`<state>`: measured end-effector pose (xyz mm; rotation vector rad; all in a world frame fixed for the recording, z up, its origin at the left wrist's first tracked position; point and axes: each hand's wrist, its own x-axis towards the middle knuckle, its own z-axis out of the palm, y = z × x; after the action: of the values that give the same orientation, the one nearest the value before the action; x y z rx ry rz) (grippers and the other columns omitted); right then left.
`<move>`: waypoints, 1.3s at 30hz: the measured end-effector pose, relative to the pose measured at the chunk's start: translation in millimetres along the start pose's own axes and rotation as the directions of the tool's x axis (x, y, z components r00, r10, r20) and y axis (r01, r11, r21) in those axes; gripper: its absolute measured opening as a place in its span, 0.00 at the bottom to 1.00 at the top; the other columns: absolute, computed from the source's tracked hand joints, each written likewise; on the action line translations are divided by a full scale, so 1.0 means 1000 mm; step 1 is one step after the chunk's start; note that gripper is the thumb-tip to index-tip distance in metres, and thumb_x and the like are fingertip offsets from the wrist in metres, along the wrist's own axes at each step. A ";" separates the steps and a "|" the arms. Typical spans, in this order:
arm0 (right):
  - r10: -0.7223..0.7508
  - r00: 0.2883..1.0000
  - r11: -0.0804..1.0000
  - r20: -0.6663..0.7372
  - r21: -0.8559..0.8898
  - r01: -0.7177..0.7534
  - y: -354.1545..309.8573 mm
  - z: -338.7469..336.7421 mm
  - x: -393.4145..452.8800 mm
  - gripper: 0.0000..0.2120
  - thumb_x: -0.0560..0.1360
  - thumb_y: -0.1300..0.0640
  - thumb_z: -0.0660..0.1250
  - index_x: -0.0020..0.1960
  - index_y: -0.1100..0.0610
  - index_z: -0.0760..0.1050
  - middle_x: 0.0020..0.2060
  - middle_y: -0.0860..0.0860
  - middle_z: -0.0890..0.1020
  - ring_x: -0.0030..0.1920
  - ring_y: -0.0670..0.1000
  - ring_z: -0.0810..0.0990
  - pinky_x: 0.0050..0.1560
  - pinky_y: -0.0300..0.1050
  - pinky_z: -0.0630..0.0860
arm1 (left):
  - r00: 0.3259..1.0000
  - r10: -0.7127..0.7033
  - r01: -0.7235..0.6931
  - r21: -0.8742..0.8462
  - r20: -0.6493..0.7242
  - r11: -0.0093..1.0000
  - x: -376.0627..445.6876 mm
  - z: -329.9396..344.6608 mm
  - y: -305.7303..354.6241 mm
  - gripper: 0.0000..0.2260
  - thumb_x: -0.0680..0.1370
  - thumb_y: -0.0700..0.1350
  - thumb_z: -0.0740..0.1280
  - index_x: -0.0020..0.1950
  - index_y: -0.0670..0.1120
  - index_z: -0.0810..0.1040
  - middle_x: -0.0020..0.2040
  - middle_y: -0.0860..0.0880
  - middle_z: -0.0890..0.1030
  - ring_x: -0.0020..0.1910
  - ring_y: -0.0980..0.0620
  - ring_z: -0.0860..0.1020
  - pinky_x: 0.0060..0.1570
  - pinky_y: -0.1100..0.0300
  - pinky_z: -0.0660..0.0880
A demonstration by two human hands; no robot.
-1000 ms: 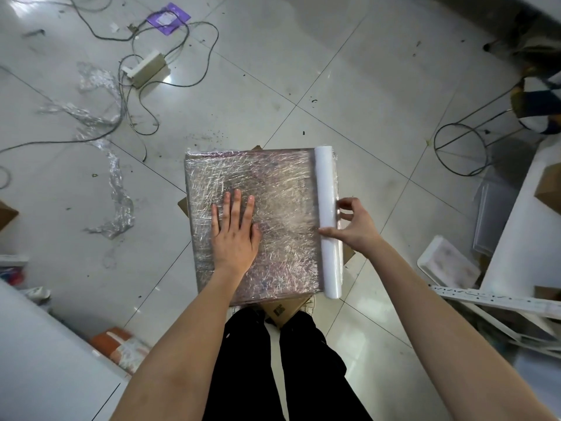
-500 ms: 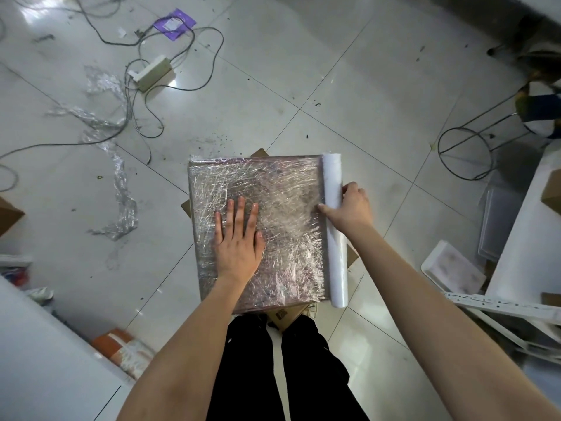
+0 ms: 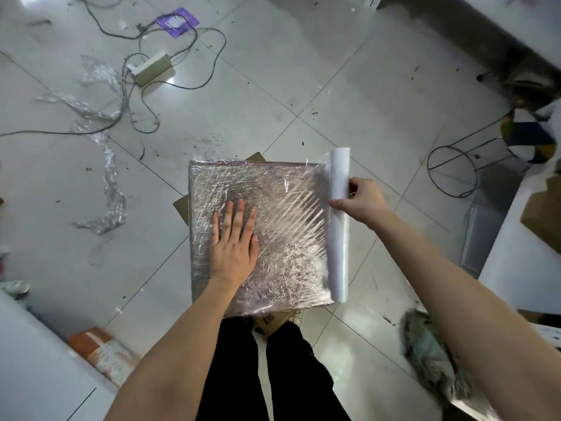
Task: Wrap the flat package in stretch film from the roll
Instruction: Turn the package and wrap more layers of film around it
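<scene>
The flat package, shiny under layers of stretch film, lies in front of my legs on a cardboard box. My left hand presses flat on its top, fingers straight. The white film roll stands along the package's right edge, lifted slightly. My right hand grips the roll near its upper half, thumb in front. A taut sheet of clear film stretches from the roll back across the package toward my left hand.
Tiled floor all round. Crumpled film scraps and cables with a power strip lie to the left. A wire stool frame stands at right, white tables at both lower corners, a greenish rag near my right forearm.
My right hand has pulled the roll off the package's top to the right and lifted it, drawing out a taut sheet of film. My left hand stays pressed on the package.
</scene>
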<state>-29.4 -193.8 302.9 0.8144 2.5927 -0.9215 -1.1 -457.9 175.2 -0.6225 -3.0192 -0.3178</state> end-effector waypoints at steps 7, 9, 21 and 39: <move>0.076 0.997 0.996 0.032 -0.049 -0.074 0.013 0.012 0.004 0.18 0.69 0.55 0.73 0.52 0.66 0.75 0.43 0.58 0.78 0.44 0.57 0.77 0.45 0.51 0.74 | 1.000 0.011 -0.012 -0.042 -0.023 0.999 0.002 0.001 0.001 0.28 0.81 0.54 0.41 0.77 0.48 0.34 0.78 0.46 0.35 0.77 0.45 0.41 0.75 0.44 0.42; 0.066 0.998 0.994 0.015 -0.093 -0.064 0.015 0.016 0.006 0.19 0.69 0.53 0.73 0.52 0.65 0.75 0.47 0.59 0.79 0.47 0.58 0.78 0.46 0.51 0.74 | 1.000 0.010 -0.011 -0.052 -0.023 0.999 0.002 0.000 0.001 0.28 0.81 0.54 0.42 0.77 0.48 0.34 0.77 0.46 0.35 0.77 0.45 0.41 0.75 0.44 0.42; 0.038 0.999 0.968 0.007 0.246 -0.039 0.039 0.018 -0.006 0.21 0.76 0.60 0.66 0.67 0.62 0.70 0.56 0.57 0.77 0.50 0.53 0.75 0.60 0.54 0.73 | 1.000 0.005 -0.005 0.026 0.013 1.000 0.005 -0.001 -0.001 0.27 0.80 0.53 0.44 0.77 0.47 0.43 0.79 0.45 0.40 0.77 0.46 0.41 0.75 0.45 0.41; 0.095 0.995 0.894 -0.041 0.444 -0.067 0.059 0.040 -0.005 0.24 0.79 0.52 0.62 0.73 0.54 0.62 0.55 0.51 0.75 0.51 0.50 0.75 0.49 0.41 0.71 | 0.998 -0.031 0.028 0.048 0.062 0.998 0.004 -0.006 -0.002 0.25 0.81 0.54 0.35 0.78 0.48 0.46 0.79 0.44 0.46 0.77 0.45 0.50 0.75 0.46 0.39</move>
<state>12.1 -184.0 245.6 1.0678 2.4031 -1.5139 -5.7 -459.5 180.5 -0.5965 -3.0884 -0.2314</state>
